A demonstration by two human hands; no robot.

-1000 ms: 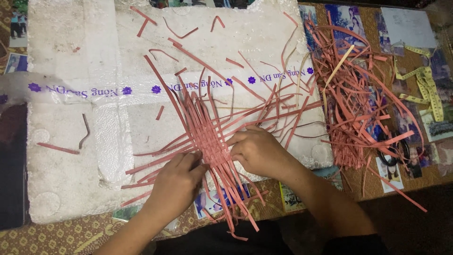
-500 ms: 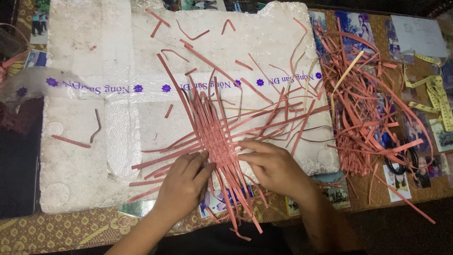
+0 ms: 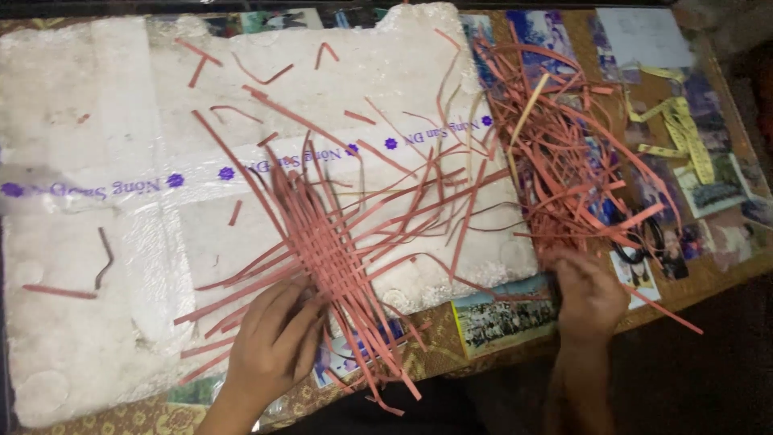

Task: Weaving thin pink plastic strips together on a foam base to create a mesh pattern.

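While left hand (image 3: 274, 342) presses woven strips (image 3: 326, 246), right hand (image 3: 588, 294) touches loose pile (image 3: 564, 161) (pink).

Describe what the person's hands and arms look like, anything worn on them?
Both are bare: the left hand and the right hand show no gloves, and no rings, watch or bracelets can be made out. The forearms are uncovered to the frame's bottom edge, with no sleeves in view.

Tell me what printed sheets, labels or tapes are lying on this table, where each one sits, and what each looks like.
Clear tape strip with purple lettering and flower marks: runs across the white foam board.
Printed group photograph: rectangular, at the near table edge, between the hands.
Colourful printed pictures: far right, partly beneath the loose pile of red paper strips.
Blank pale paper sheet: far right corner.
Yellow printed strips: right edge.
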